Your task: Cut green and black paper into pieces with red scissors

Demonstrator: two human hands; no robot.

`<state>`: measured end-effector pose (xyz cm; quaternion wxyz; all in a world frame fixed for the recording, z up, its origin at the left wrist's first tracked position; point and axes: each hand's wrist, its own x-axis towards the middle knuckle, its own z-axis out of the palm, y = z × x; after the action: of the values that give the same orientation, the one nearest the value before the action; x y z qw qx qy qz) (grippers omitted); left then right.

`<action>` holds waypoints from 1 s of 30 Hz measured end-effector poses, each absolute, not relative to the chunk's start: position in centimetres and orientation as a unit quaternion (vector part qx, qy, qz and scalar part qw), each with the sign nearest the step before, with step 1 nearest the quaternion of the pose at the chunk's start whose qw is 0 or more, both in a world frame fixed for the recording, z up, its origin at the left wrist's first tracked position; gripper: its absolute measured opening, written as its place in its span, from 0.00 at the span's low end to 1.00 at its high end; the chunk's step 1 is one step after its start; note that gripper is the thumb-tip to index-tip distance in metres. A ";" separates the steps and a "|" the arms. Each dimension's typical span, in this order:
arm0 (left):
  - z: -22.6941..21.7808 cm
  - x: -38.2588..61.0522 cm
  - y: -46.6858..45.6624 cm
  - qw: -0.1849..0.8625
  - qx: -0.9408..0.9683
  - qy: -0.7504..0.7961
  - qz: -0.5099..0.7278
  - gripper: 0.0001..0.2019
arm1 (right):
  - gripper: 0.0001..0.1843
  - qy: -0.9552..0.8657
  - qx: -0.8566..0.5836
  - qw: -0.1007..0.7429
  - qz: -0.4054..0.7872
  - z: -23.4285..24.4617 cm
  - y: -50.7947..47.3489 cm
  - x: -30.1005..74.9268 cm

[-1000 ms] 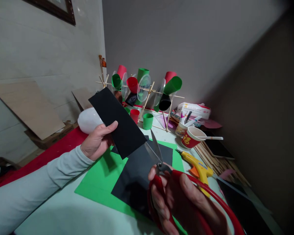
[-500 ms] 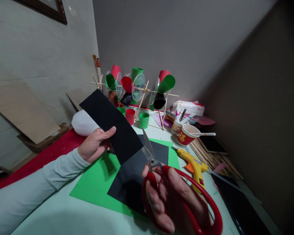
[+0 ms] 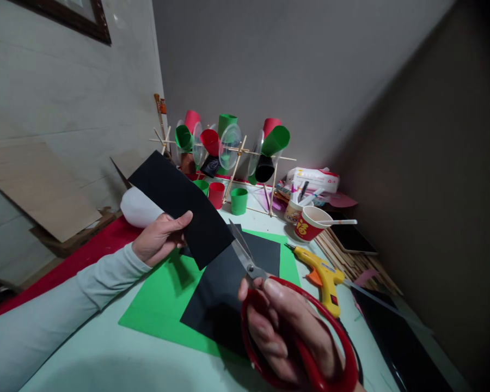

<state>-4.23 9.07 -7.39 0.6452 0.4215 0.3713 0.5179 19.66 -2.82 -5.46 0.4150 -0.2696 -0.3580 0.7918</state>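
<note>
My left hand [image 3: 163,238] pinches a strip of black paper [image 3: 183,204] by its lower edge, thumb on top, and the strip tilts down to the right. In my right hand [image 3: 281,326] is a pair of scissors with red handles [image 3: 349,337]. Their blades [image 3: 242,245] are nearly closed at the strip's right corner. Below lie a larger black sheet [image 3: 253,272] and, under it, a green sheet [image 3: 159,305] on the pale table.
A yellow glue gun [image 3: 324,275] lies at the right, near a red-and-white paper cup [image 3: 309,224] and wooden sticks [image 3: 347,256]. At the back stands a stick frame [image 3: 239,158] bearing coloured paper cones. Small cups, one green [image 3: 239,201], stand before it.
The scissor blades have closed further and swung slightly left at the strip's corner. My right hand has tightened on the handles. My left hand has barely moved.
</note>
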 end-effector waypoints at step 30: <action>-6.7 -2.7 7.3 0.699 0.337 0.334 0.535 0.17 | 0.20 -0.352 -0.146 0.413 0.827 -8.3 -2.4 18.7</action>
<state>-2.70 7.27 -6.68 0.6988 0.3373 0.3335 0.5354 18.69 -2.41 -8.27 0.4126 -0.1460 -0.3522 0.8273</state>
